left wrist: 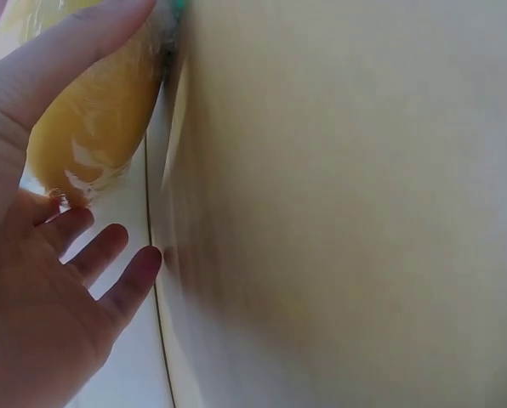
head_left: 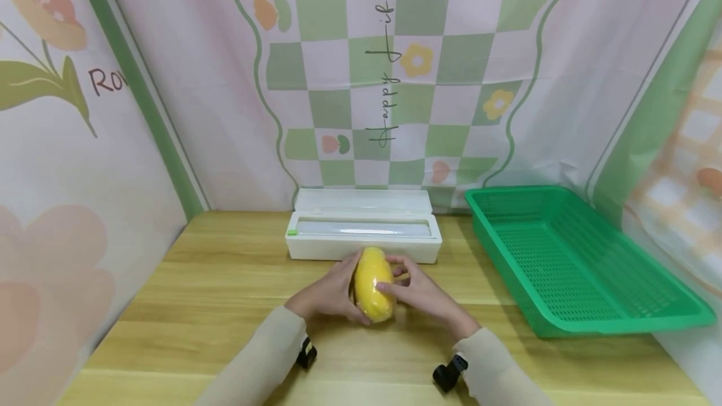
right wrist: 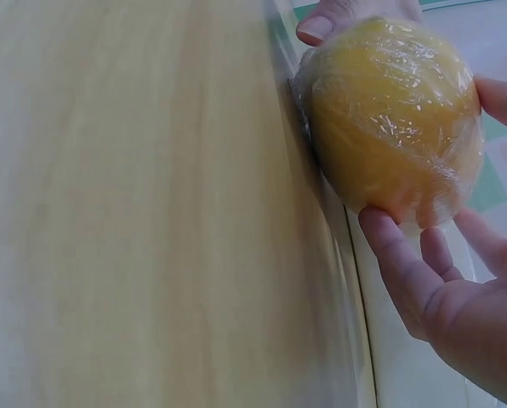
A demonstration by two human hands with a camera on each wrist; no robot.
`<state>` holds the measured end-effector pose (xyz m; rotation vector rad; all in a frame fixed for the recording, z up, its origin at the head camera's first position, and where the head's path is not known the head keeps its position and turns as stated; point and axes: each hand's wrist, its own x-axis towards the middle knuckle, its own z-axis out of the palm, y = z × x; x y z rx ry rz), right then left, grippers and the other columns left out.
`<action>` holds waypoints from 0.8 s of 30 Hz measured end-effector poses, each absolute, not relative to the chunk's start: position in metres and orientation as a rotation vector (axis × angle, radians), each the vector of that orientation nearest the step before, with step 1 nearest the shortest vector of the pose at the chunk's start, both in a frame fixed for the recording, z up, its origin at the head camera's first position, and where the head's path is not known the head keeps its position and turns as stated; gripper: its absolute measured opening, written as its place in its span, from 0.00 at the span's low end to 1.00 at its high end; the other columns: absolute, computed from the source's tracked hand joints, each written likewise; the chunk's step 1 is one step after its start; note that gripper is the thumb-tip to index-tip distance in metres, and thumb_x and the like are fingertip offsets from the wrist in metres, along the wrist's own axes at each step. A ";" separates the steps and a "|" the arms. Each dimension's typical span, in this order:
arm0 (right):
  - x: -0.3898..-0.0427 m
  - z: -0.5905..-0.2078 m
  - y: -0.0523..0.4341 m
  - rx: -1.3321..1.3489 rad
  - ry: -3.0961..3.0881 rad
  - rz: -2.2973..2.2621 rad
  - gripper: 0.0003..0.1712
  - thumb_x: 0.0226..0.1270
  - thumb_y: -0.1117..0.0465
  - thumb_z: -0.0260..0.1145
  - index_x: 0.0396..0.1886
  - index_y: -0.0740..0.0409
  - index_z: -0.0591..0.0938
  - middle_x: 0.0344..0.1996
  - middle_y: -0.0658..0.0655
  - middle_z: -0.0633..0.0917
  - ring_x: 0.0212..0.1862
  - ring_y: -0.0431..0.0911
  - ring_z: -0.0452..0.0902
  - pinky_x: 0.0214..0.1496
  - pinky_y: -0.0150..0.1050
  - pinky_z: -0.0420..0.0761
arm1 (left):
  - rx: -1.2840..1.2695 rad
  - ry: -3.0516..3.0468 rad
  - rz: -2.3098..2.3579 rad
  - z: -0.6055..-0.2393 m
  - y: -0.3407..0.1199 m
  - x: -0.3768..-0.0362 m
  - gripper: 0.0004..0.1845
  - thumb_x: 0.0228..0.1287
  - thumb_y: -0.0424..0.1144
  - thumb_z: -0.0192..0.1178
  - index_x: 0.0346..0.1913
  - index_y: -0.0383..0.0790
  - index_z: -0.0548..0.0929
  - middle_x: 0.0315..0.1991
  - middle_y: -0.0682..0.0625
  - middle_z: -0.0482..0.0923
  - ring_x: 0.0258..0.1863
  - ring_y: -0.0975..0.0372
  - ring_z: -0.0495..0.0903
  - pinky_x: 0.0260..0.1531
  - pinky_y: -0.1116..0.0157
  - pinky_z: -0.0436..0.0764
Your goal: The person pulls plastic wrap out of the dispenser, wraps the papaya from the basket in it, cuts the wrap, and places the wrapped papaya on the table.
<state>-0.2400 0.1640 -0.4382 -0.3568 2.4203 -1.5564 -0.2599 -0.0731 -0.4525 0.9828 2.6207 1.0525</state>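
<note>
A yellow mango (head_left: 375, 286), wrapped in clear cling film, is held between both hands just in front of the white film dispenser. The left hand (head_left: 336, 290) cups its left side, with the thumb (left wrist: 92, 42) along the near end and the fingers curled at the far end. From the right, the right hand (head_left: 420, 293) grips it, thumb on top and fingertips (right wrist: 390, 229) against the side. Shiny wrinkles of film show over the mango (right wrist: 398, 119) in the right wrist view.
Behind the hands, the white cling film dispenser (head_left: 361, 250) stands with its lid raised, a film roll (head_left: 363, 229) inside and a green slider (head_left: 291, 232) at the left. A green plastic basket (head_left: 507, 268) sits at the right of the wooden table (head_left: 225, 281). Patterned cloth (head_left: 372, 80) hangs around the table.
</note>
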 end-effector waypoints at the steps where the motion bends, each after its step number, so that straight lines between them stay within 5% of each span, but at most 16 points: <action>1: -0.241 -0.439 0.164 -0.355 2.419 -1.559 0.42 0.64 0.43 0.71 0.72 0.51 0.65 0.57 0.60 0.71 0.53 0.54 0.74 0.49 0.46 0.79 | 0.981 2.613 1.056 -0.452 -0.073 -0.260 0.77 0.36 0.51 0.85 0.80 0.35 0.38 0.80 0.44 0.46 0.75 0.50 0.51 0.74 0.49 0.52; 16: -0.243 -0.437 0.165 -0.359 2.405 -1.575 0.40 0.67 0.45 0.69 0.72 0.53 0.65 0.58 0.61 0.72 0.52 0.54 0.73 0.45 0.43 0.78 | 0.918 2.611 1.001 -0.446 -0.077 -0.262 0.75 0.39 0.55 0.83 0.80 0.38 0.38 0.80 0.44 0.41 0.77 0.51 0.44 0.74 0.48 0.48; 24: -0.242 -0.435 0.170 -0.388 2.548 -1.502 0.38 0.70 0.41 0.65 0.72 0.54 0.67 0.60 0.62 0.74 0.58 0.56 0.73 0.53 0.52 0.79 | 0.972 2.592 1.023 -0.434 -0.086 -0.255 0.73 0.40 0.52 0.83 0.81 0.39 0.41 0.81 0.45 0.41 0.78 0.51 0.43 0.74 0.47 0.49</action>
